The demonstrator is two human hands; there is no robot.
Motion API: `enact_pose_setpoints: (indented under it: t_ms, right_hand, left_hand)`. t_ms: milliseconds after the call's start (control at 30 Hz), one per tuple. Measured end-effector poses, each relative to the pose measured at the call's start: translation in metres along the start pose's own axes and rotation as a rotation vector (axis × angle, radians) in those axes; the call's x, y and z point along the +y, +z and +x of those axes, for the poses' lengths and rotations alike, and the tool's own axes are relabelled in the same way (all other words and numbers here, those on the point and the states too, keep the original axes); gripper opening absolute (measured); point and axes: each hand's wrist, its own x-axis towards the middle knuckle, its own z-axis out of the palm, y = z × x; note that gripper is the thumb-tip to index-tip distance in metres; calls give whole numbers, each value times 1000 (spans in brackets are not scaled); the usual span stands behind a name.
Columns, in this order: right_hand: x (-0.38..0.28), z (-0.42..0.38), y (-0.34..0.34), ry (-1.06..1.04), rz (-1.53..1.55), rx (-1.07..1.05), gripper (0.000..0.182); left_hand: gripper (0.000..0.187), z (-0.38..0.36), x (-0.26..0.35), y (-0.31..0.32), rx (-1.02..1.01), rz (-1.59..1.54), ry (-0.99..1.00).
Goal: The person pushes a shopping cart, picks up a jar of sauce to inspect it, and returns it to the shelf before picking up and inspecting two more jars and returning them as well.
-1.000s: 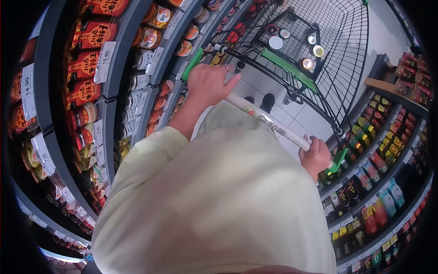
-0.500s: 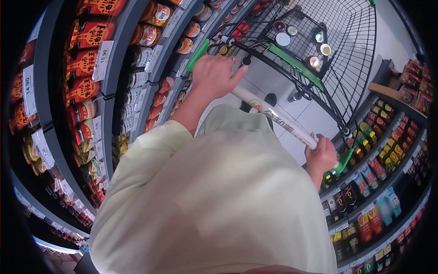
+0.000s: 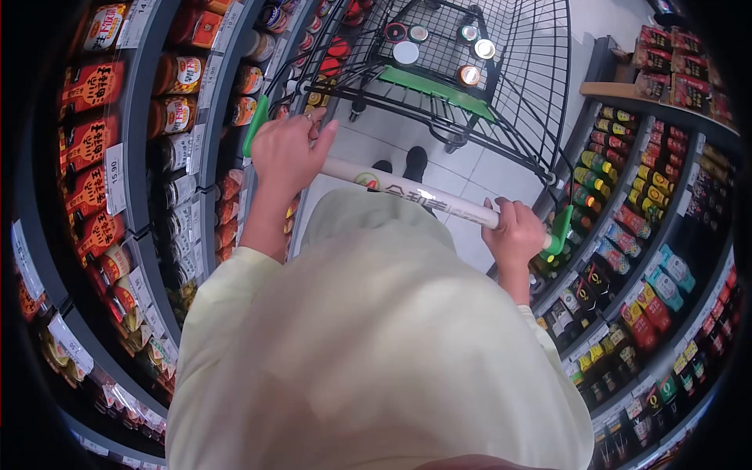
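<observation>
My left hand (image 3: 288, 149) is wrapped round the left end of the white handle bar (image 3: 423, 193) of a shopping cart, beside its green end piece (image 3: 257, 125). On the right end my right hand (image 3: 515, 231) grips the same bar, close to the other green end piece (image 3: 559, 230). Ahead of the bar stretches the black wire cart basket (image 3: 533, 74) with a green strip (image 3: 435, 90) across its near side. Several jars and cans lie in it, among them a white-lidded jar (image 3: 406, 52) and a can with a gold rim (image 3: 484, 49).
Shelves of red packets (image 3: 92, 149) and jars (image 3: 178, 74) with price tags rise close on the left. To the right are shelves of bottles (image 3: 595, 164) and pouches (image 3: 646, 313). A display of red packs (image 3: 674, 63) stands far right. Pale floor tiles (image 3: 462, 160) show below the cart.
In my view the cart and handle have swung left and now lie more level. Shelf goods on both sides have shifted. Both hands have kept their hold, and a dark shoe now shows beneath.
</observation>
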Motion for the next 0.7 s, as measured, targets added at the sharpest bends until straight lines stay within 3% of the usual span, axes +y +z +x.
enact_pose_setpoints:
  t_ms: [700]
  right_hand:
    - [-2, -6, 2, -26, 19, -1, 15]
  left_hand:
    - [36, -7, -1, -2, 13, 15, 13]
